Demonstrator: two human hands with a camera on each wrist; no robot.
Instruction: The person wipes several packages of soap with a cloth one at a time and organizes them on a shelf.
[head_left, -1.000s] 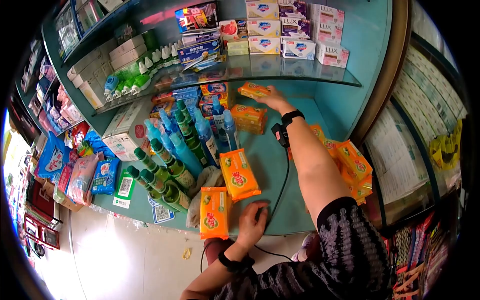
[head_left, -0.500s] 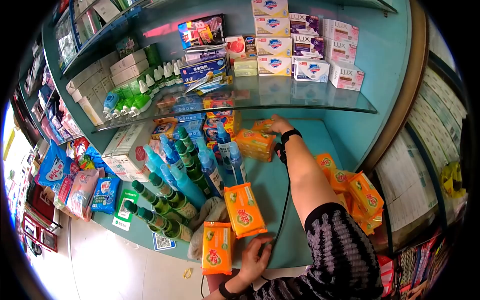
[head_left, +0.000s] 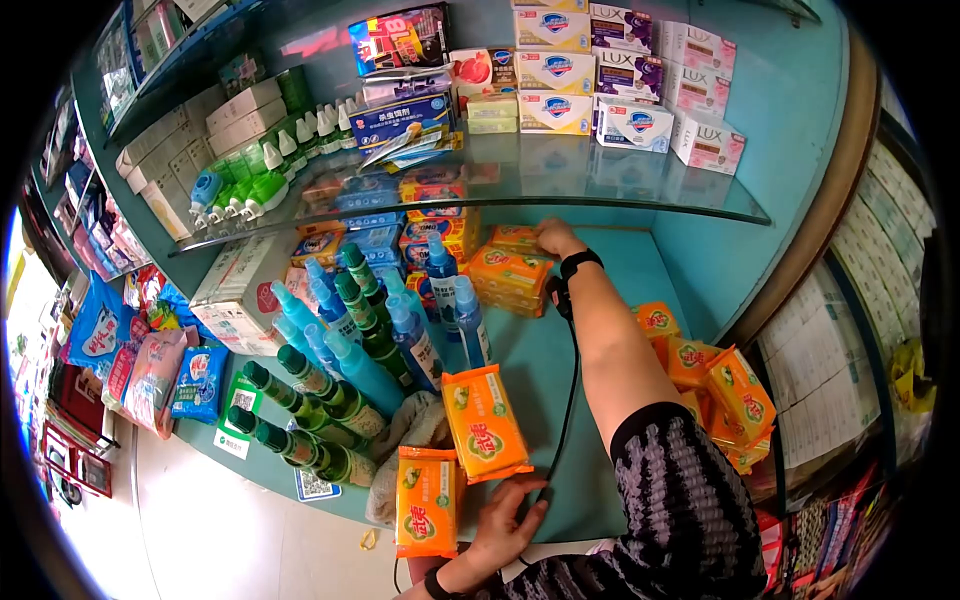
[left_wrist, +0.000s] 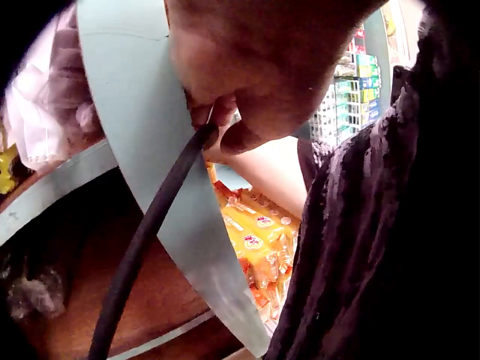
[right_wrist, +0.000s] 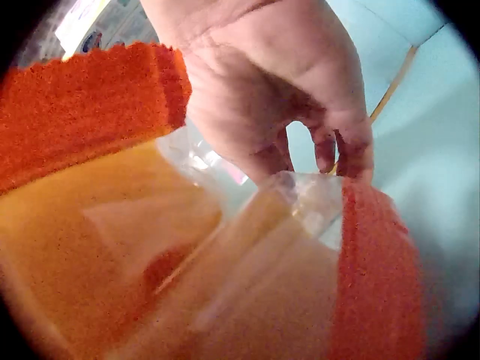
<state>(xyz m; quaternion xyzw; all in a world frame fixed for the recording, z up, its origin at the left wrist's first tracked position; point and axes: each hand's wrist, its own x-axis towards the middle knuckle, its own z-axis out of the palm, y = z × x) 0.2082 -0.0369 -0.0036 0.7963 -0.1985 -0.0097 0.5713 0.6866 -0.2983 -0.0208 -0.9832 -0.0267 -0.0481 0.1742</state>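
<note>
At the back of the lower shelf my right hand grips the end of an orange soap pack. Its fingers curl at the clear wrapper end in the right wrist view. Just in front sits a stack of orange soap packs. My left hand rests near the shelf's front edge with relaxed, slightly bent fingers. A black cable runs right by those fingertips. Beside this hand lie one orange soap pack at the edge and another orange soap pack behind it, partly over a grey cloth.
Green bottles and blue spray bottles stand left of the packs. Over the right hand is a glass shelf bearing boxed soaps. More orange packs lie in a pile beyond the right forearm.
My right hand has lowered the orange soap pack to the back, behind the stack, and stays at it. The left hand keeps its place by the front packs. The head view has shifted.
</note>
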